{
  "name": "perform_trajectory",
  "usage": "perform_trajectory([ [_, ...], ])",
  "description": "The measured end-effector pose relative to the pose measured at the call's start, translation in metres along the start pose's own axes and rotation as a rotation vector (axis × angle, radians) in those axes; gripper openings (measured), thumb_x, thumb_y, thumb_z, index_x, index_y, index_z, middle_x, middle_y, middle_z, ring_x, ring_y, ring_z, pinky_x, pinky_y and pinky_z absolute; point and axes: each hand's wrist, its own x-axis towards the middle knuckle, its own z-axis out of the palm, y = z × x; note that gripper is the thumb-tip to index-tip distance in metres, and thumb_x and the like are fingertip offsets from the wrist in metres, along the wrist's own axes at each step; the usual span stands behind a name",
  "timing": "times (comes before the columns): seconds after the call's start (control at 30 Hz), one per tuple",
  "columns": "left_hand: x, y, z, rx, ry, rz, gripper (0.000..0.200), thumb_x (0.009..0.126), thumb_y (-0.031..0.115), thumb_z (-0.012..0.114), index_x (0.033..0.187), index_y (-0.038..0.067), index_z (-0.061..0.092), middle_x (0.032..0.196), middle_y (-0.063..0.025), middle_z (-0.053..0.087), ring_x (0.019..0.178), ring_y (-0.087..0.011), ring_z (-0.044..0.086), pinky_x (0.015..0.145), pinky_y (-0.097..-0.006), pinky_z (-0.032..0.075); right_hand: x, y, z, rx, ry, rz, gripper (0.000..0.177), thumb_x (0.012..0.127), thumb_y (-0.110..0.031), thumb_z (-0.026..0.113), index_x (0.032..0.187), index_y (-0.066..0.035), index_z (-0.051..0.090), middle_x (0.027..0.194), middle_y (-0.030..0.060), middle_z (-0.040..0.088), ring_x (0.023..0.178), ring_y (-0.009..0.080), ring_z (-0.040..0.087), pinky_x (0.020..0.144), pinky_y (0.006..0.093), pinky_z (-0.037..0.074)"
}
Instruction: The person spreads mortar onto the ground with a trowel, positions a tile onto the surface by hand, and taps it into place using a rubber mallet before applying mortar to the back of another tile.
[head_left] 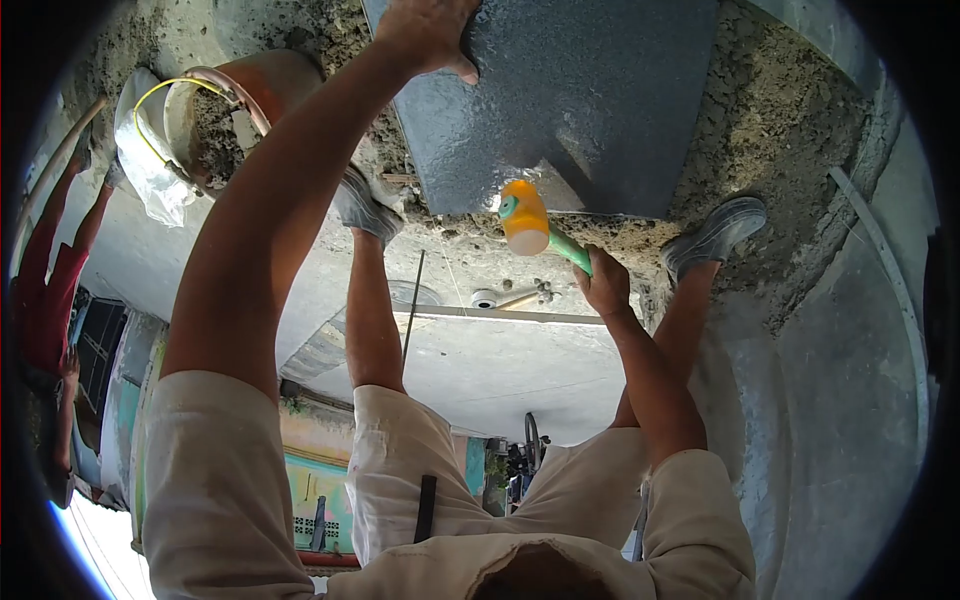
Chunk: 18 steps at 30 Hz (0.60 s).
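Note:
My right hand (605, 285) is wrapped round the green handle of a mallet (524, 215) with an orange-yellow head. The mallet head overlaps the near edge of a large dark grey tile (570, 100) in this view. The tile has a wet-looking sheen and lies on rough mortar. At the top edge of the view, my left hand (428, 32) rests open at the tile's left side, thumb spread out; its fingertips are partly cut off. My feet stand on either side of the tile's near edge.
A bucket (275, 85) of mortar lies at the left beside a pale plastic bag (150, 150). Crumbly mortar (770, 110) borders the tile on the right. A thin rod (413, 305) and long straight strip (520, 315) are behind me. Another person (50, 300) stands far left.

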Motion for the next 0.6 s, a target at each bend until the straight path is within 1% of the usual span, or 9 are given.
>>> perform_trajectory([
  [0.07,0.0,0.006,-0.014,-0.055,-0.117,-0.036,0.141,0.048,0.055,0.088,0.154,0.013,0.005,0.158,-0.0211,0.004,0.145,-0.0407,0.007,0.117,-0.0521,0.012,0.0,0.01,-0.013,0.02,0.067,-0.143,0.035,0.079,-0.019,0.073,0.107,-0.007,0.056,0.083,0.0152,0.062,0.072,0.0345,0.063,0.062,0.0432,0.051],
  [0.13,0.001,0.01,-0.021,-0.037,-0.167,-0.067,0.14,0.049,0.054,0.088,0.154,0.013,0.005,0.158,-0.0201,0.004,0.146,-0.0386,0.007,0.117,-0.0521,0.012,0.003,0.02,-0.023,-0.031,0.092,-0.129,0.038,0.075,-0.016,0.074,0.108,-0.007,0.056,0.082,0.0139,0.061,0.074,0.034,0.062,0.064,0.0428,0.05],
  [0.2,0.001,-0.006,0.037,-0.161,0.333,0.038,0.141,0.041,0.048,0.091,0.154,0.029,0.009,0.16,-0.007,0.01,0.147,-0.0317,0.011,0.118,-0.0534,0.016,0.008,0.03,-0.028,-0.09,-0.02,0.004,0.04,0.074,-0.014,0.076,0.108,-0.007,0.056,0.081,0.0137,0.06,0.076,0.0342,0.061,0.065,0.0434,0.049],
  [0.27,0.002,-0.003,0.033,-0.186,0.347,0.03,0.142,0.038,0.041,0.092,0.153,0.033,0.009,0.16,-0.0062,0.01,0.147,-0.0311,0.012,0.119,-0.051,0.017,0.013,0.041,-0.029,-0.084,-0.067,-0.018,0.042,0.073,-0.013,0.077,0.109,-0.007,0.056,0.083,0.0134,0.06,0.078,0.0337,0.061,0.068,0.0443,0.049],
  [0.33,0.005,-0.005,0.036,-0.187,0.329,0.018,0.144,0.037,0.04,0.093,0.153,0.033,0.007,0.161,-0.0056,0.009,0.147,-0.0313,0.011,0.119,-0.0513,0.017,0.016,0.047,-0.029,-0.101,-0.066,-0.025,0.045,0.072,-0.013,0.077,0.111,-0.008,0.056,0.085,0.0126,0.06,0.079,0.033,0.061,0.069,0.0446,0.049],
  [0.43,0.002,-0.002,0.027,-0.177,0.197,-0.037,0.146,0.037,0.039,0.093,0.153,0.033,0.005,0.161,-0.0057,0.007,0.147,-0.0315,0.009,0.119,-0.0505,0.015,0.018,0.049,-0.033,-0.108,-0.075,-0.022,0.047,0.071,-0.013,0.078,0.112,-0.009,0.056,0.087,0.0127,0.061,0.079,0.033,0.062,0.07,0.0445,0.049],
  [0.47,0.002,0.0,0.024,-0.168,0.209,-0.031,0.146,0.037,0.039,0.093,0.153,0.033,0.005,0.161,-0.0057,0.007,0.147,-0.0315,0.009,0.119,-0.0505,0.015,0.018,0.049,-0.033,-0.102,-0.057,-0.025,0.043,0.073,-0.015,0.077,0.11,-0.009,0.057,0.086,0.0117,0.062,0.08,0.0317,0.063,0.07,0.044,0.049],
  [0.53,0.002,0.002,0.017,-0.152,0.12,-0.075,0.148,0.036,0.039,0.093,0.153,0.033,0.004,0.161,-0.0058,0.005,0.147,-0.0316,0.009,0.119,-0.0507,0.015,0.022,0.047,-0.035,-0.097,-0.016,-0.039,0.039,0.075,-0.018,0.076,0.109,-0.009,0.058,0.085,0.0107,0.063,0.081,0.0304,0.064,0.07,0.0434,0.05],
  [0.6,0.002,0.008,0.008,-0.112,0.072,-0.09,0.148,0.037,0.04,0.093,0.154,0.03,0.003,0.161,-0.0083,0.004,0.147,-0.0313,0.009,0.119,-0.0511,0.014,0.018,0.041,-0.035,0.034,-0.035,0.061,0.036,0.076,-0.019,0.075,0.106,-0.009,0.059,0.083,0.0113,0.063,0.08,0.0309,0.065,0.07,0.0444,0.05],
])
